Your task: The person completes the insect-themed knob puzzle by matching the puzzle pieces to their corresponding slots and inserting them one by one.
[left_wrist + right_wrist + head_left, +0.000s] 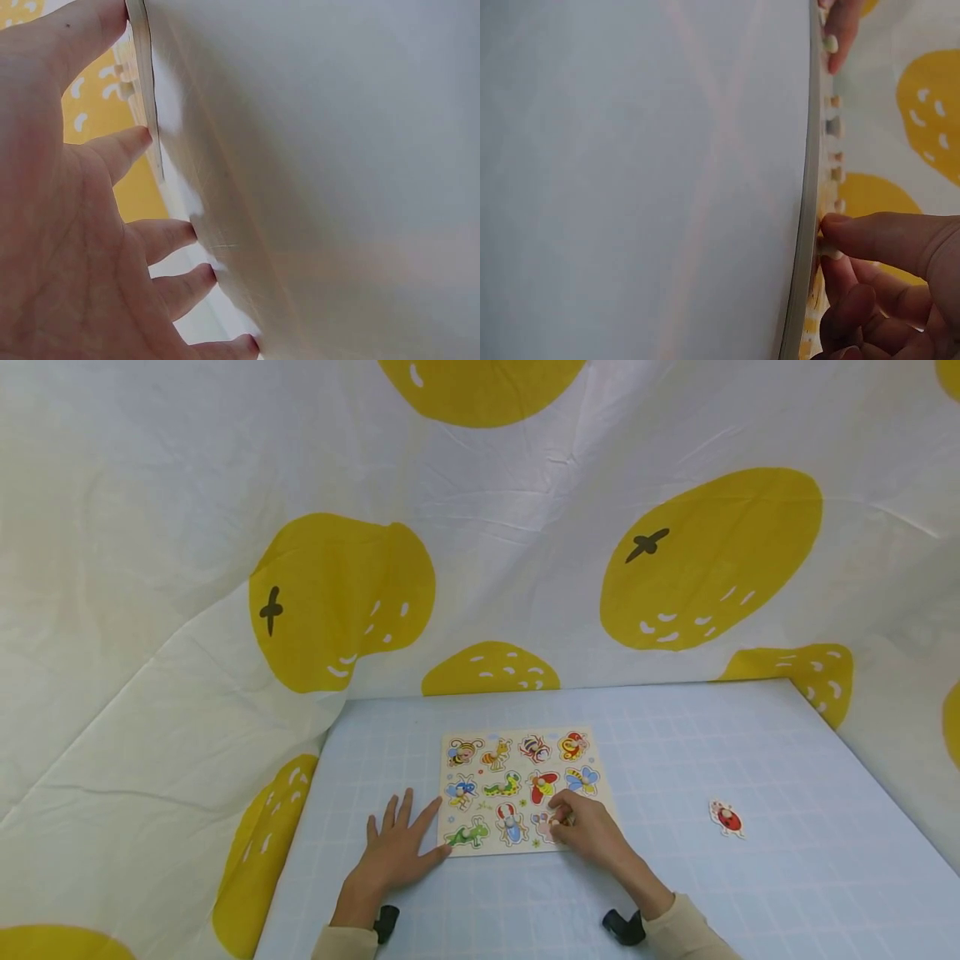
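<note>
A wooden knobbed insect puzzle board (480,810) lies flat on the table, rows of bright bug pieces set in it. My left hand (393,852) is spread at its left side, thumb on the lower left corner near a green piece (468,833). In the left wrist view, the left fingers (124,154) reach the board's edge and the tabletop. Over the lower right corner, my right hand (588,828) pinches a pink puzzle piece (542,823) with thumb and fingers, partly hiding it. The right wrist view shows the right thumb (877,236) beside a pale knob (829,250).
A red ladybug piece (727,818) lies alone on the table, right of the board. The table (660,743) has a pale blue checked cover. Behind and to the left hangs a white curtain (517,510) with yellow fruit prints.
</note>
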Available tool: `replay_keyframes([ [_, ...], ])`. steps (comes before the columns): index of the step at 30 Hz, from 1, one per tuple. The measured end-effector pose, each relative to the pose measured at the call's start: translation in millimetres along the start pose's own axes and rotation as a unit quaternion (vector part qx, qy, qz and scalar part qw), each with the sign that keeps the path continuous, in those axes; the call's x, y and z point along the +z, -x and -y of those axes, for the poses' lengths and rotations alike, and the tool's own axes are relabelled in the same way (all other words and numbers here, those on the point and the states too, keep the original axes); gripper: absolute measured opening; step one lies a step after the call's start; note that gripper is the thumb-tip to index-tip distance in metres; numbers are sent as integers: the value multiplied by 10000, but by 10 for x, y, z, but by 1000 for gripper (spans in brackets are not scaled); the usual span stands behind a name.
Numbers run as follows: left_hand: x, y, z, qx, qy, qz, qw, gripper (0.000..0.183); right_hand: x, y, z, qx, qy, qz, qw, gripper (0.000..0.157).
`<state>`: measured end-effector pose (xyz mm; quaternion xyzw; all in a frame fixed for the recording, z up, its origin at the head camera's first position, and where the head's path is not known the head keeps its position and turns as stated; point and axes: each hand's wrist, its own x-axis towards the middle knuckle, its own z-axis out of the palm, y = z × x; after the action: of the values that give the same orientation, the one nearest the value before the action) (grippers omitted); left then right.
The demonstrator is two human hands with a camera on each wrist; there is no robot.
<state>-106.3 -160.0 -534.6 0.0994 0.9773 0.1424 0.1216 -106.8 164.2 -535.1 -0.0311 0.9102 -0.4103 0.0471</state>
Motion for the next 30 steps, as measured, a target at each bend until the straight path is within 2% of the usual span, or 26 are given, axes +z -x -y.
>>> replay_keyframes([
  [15,19,-9,10,-20,-11,12,10000,81,-14,-6,0,-91,-31,-51,9999,25],
  [23,20,-10,7,-16,23,27,10000,81,-123,-12,18,29,-124,-226,9997,25],
  [30,8,-9,11,6,22,92,10000,80,-245,-27,-87,-255,-40,-528,9983,24],
])
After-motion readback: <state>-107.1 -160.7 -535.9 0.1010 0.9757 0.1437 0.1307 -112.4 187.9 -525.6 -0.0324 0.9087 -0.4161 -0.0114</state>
